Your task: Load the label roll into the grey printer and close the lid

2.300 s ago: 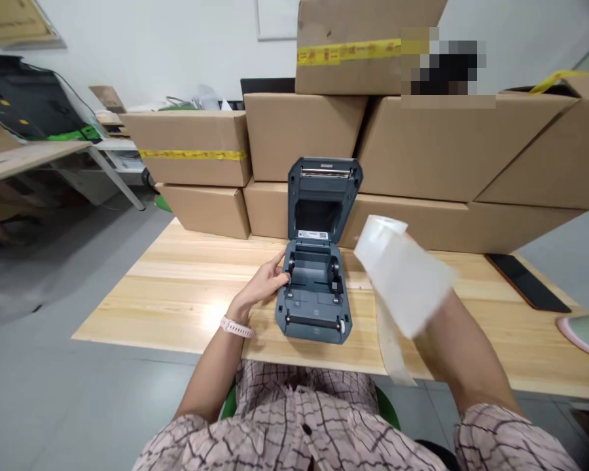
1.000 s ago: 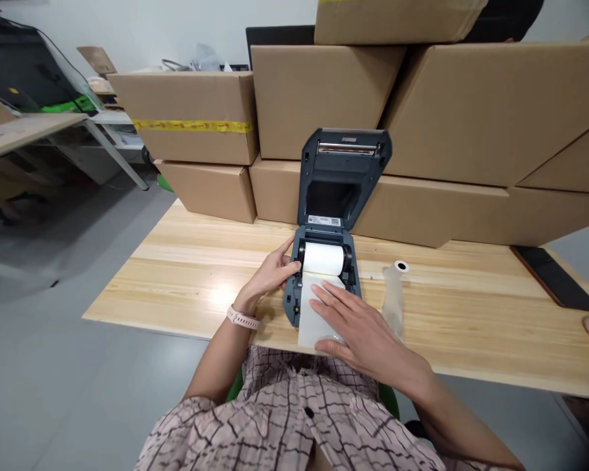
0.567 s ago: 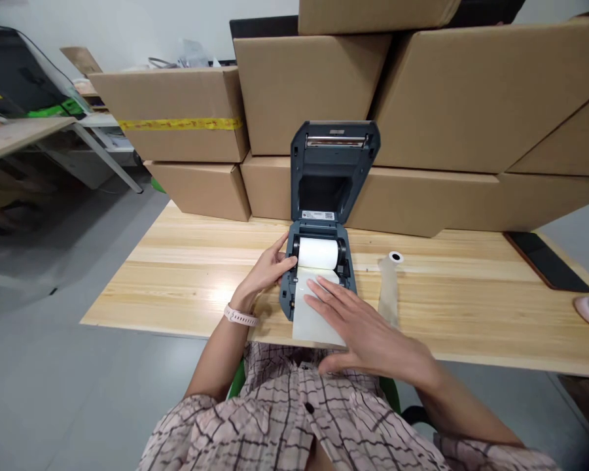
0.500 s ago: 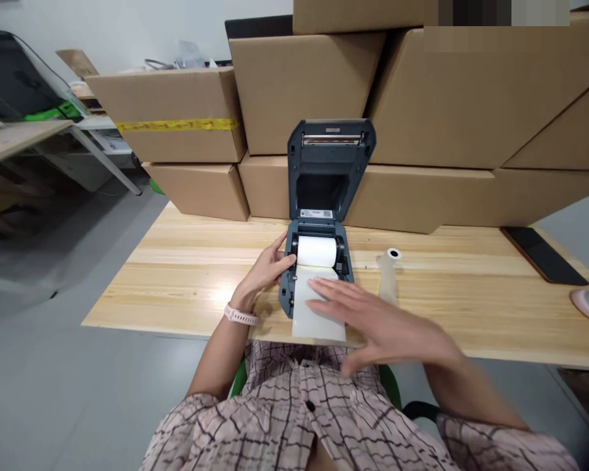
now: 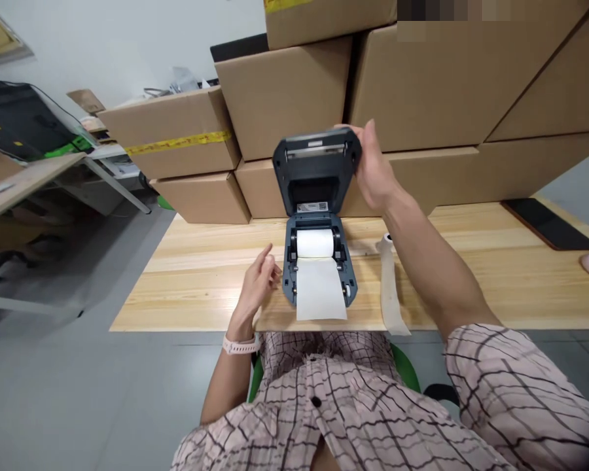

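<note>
A dark label printer (image 5: 290, 261) stands on the wooden table with its lid (image 5: 317, 171) raised. Inside it lies a white label roll (image 5: 315, 243), and a strip of labels (image 5: 321, 288) runs from it over the printer's front. My right hand (image 5: 373, 167) grips the lid's upper right edge, its far fingers hidden behind the lid. To the left of the printer, my left hand (image 5: 260, 281) is apart from it, fingers loosely curled and index finger extended, with nothing in it.
Cardboard boxes (image 5: 285, 98) are stacked behind the printer along the table (image 5: 177, 281). Right of the printer lies a small roll with a loose strip (image 5: 389, 288) hanging over the front edge. A black phone (image 5: 547, 224) lies at the far right.
My right hand has gone from over the label strip up to the lid and taken hold of it. The lid is tilted further forward. My left hand has let go of the printer's side.
</note>
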`<state>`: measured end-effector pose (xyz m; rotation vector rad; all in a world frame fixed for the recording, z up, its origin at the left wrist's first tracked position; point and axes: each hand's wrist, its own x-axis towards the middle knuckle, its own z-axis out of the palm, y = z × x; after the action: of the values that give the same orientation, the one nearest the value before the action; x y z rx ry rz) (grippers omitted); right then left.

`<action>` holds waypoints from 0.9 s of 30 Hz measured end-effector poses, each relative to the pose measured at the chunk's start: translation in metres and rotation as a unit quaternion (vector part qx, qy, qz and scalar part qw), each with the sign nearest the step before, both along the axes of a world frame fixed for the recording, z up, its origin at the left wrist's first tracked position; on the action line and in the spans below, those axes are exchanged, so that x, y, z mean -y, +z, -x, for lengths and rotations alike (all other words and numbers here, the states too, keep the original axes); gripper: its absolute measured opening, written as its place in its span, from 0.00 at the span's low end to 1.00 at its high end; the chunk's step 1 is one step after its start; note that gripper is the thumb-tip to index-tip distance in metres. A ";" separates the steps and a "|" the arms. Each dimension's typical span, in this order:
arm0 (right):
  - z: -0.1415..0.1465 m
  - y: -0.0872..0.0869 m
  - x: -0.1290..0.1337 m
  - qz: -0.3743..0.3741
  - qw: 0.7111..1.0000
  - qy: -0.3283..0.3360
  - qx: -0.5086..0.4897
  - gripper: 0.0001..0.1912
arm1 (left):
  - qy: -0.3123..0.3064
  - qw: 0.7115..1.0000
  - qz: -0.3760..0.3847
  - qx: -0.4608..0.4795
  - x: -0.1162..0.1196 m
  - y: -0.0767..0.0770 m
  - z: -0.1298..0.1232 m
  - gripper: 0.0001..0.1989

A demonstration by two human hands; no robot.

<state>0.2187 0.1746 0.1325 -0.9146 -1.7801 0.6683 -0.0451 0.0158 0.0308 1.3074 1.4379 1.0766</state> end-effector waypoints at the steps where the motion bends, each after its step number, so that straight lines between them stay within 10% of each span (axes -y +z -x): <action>1: -0.005 -0.005 0.020 0.000 1.000 0.021 -0.017 0.42 | 0.028 0.999 -0.019 0.016 0.003 0.003 0.004 0.39; 9: -0.027 -0.063 0.151 -0.013 0.972 0.102 0.212 0.33 | -0.002 0.993 -0.101 0.064 0.008 0.009 -0.016 0.44; 15: -0.018 -0.090 0.162 -0.044 0.972 0.057 0.224 0.27 | -0.042 0.987 -0.007 0.154 0.012 -0.004 -0.036 0.50; 27: -0.010 -0.117 0.173 -0.033 0.982 0.033 0.184 0.26 | -0.020 0.977 -0.086 0.195 0.013 -0.028 -0.046 0.49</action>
<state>0.2289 0.0016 0.0152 -0.9848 -2.1552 0.5000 0.0008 0.0030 0.0026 1.1559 1.0412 1.3679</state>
